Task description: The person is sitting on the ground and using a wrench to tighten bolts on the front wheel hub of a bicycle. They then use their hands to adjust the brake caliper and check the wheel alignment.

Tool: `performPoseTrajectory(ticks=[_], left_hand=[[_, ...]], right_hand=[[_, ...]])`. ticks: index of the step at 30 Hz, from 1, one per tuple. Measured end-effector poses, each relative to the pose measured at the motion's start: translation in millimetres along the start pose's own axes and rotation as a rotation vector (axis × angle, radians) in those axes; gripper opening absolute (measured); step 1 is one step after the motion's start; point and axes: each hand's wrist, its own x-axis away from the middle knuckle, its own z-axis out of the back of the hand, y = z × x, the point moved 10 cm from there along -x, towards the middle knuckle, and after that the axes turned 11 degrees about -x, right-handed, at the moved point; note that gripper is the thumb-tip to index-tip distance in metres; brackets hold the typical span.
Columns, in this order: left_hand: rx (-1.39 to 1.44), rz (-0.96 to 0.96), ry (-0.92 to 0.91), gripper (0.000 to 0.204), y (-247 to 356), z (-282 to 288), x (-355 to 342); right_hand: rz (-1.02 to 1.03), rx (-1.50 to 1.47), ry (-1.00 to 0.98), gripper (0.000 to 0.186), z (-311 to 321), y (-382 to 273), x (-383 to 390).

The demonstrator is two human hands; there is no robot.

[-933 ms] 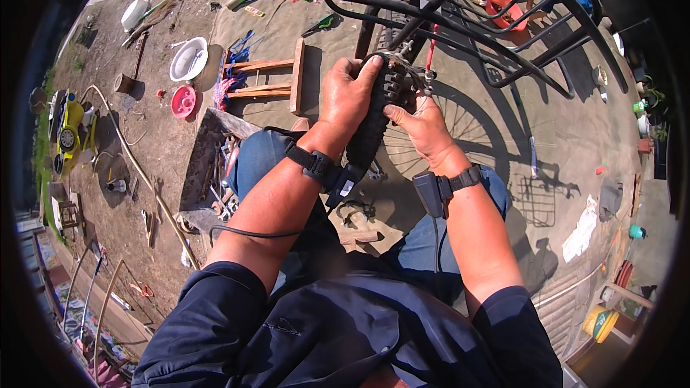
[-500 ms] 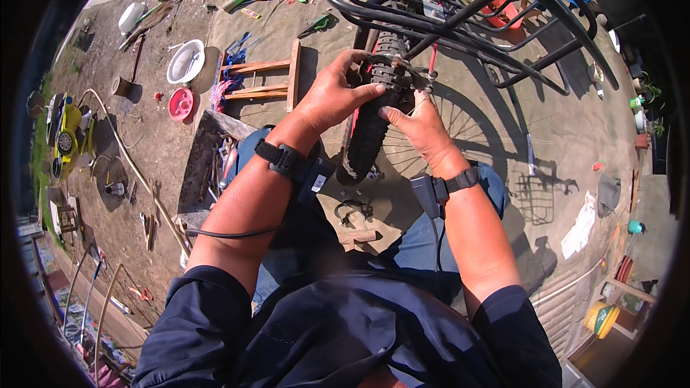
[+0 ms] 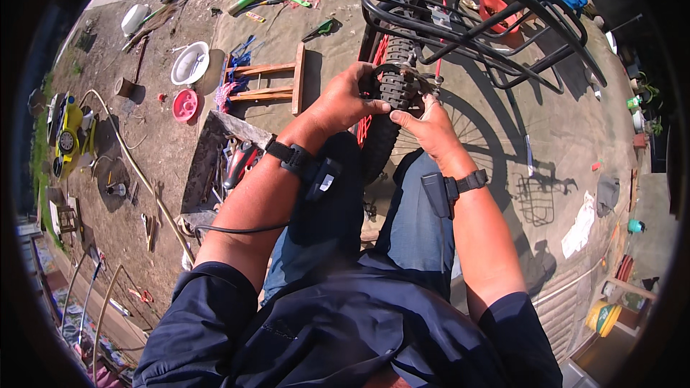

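Observation:
A knobby black bicycle tyre (image 3: pixel 397 88) stands upright between my hands, below a black tubular rack. A dark curved brake caliper (image 3: pixel 413 74) straddles the tyre. My left hand (image 3: pixel 351 100) is closed at the caliper's left side, its fingers partly hidden behind the wheel and its thumb against the tread. On the opposite side my right hand (image 3: pixel 431 126) is closed around the caliper's other arm, thumb pointing at the tyre. Both hands are level, and the tyre's lower part runs down beside my left knee.
The black rack (image 3: pixel 467 39) juts out above and to the right of my hands. At my left lies an open metal toolbox (image 3: pixel 203 162) with tools. Beyond it are a wooden frame (image 3: pixel 297 79), a white basin (image 3: pixel 190 63) and a pink bowl (image 3: pixel 185 105). A red basin (image 3: pixel 498 14) sits behind the rack.
My knees have drawn together, covering most of the loose dark part on the ground. The wheel and both hands appear slightly farther right and lower; both hands keep their hold.

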Motion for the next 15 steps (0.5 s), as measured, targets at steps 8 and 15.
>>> performPoseTrajectory(ticks=[8,15], left_hand=[[-0.111,-0.069,0.115,0.056,-0.7,-5.0,3.4],[-0.142,-0.068,0.175,0.053,0.8,-1.9,15.0]], right_hand=[[0.013,0.024,-0.034,0.066,7.3,0.1,11.1],[0.054,0.090,-0.031,0.061,4.6,2.4,13.9]])
